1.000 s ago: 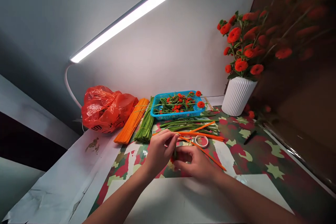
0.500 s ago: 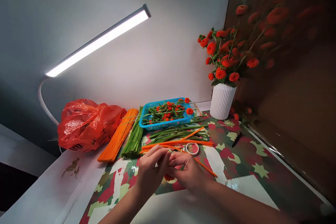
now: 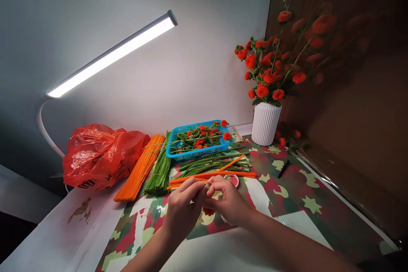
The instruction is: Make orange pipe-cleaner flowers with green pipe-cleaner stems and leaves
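Low over the table's front, my left hand (image 3: 185,206) and my right hand (image 3: 231,202) meet with fingertips pinched together. Between them is a small orange-red flower (image 3: 208,211), head hanging down under the fingers. A pale green bit of its stem pokes out at the fingertips; the rest of it is hidden by my hands. Just behind my right hand lies a white roll of tape (image 3: 236,182), partly covered by the fingers. Loose orange pipe cleaners (image 3: 245,174) lie behind both hands, with green stems (image 3: 210,162) beyond them.
A blue basket (image 3: 168,153) holds several red flowers. Left of it are green (image 3: 158,174) and orange (image 3: 140,170) pipe cleaner bundles and a red plastic bag (image 3: 102,157). A white vase (image 3: 266,125) of flowers stands right, near a black pen (image 3: 283,169). A lamp (image 3: 114,55) shines above.
The view has swung right, so things sit further left. My right hand has come up from lower down to join the left at the flower's stem; its fingers now pinch there.
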Demonstrator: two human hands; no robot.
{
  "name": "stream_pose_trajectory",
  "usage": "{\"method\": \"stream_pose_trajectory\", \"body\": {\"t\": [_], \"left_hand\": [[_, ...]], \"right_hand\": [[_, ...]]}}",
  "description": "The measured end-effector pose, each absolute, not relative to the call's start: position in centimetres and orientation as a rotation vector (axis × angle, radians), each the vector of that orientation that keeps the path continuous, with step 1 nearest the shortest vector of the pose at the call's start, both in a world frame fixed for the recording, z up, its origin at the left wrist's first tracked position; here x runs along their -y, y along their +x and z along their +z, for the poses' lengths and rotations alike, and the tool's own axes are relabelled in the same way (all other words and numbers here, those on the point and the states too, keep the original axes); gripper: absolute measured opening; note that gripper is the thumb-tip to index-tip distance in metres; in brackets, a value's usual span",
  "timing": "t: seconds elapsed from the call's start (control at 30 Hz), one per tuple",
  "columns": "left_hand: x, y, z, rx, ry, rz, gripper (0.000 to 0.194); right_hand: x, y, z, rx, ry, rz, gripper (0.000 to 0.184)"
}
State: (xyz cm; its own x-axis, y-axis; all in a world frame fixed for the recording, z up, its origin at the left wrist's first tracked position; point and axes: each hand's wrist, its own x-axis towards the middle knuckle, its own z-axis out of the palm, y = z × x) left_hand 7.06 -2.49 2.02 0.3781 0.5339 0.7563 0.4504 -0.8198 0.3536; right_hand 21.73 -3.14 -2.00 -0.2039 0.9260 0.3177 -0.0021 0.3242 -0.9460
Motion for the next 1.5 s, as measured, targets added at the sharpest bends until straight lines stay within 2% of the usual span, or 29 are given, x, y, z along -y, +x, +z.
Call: {"method": "stream_pose_trajectory", "body": {"t": [0.3, 0.53, 0.63, 1.0, 1.2, 1.4, 1.5], "left_hand": [[2.6, 7.9, 1.9, -0.911, 2.545, 1.455, 0.019], [1.7, 7.2, 2.5, -1.003, 2.54, 1.459, 0.017], [1.3, 7.1, 3.3, -1.056, 2.493, 1.458, 0.018], [0.5, 7.9, 3.0, -1.035, 1.831, 1.164, 0.029], [0.6, 7.6, 1.9, -0.939, 1.385, 1.092, 0.045], [2.5, 7.1, -0.2, -0.719, 0.909, 0.814, 0.043], [2.9, 7.3, -0.2, -0.757, 0.879, 0.889, 0.038]], "right_hand": [[2.8, 21.8, -2.2, 1.637, -0.943, 1.036, 0.037], [2.6, 23.0, -1.0, 1.669, -0.921, 1.056, 0.019], [2.5, 23.4, -0.4, 1.631, -0.846, 1.148, 0.024], [2.8, 23.2, 0.0, 1.476, -0.878, 1.391, 0.029], [2.7, 23.4, 0.0, 1.486, -0.885, 1.282, 0.033], [2.3, 23.5, -0.7, 1.517, -0.863, 1.005, 0.02], [2.6, 23.7, -0.3, 1.584, -0.89, 0.835, 0.011]]}}
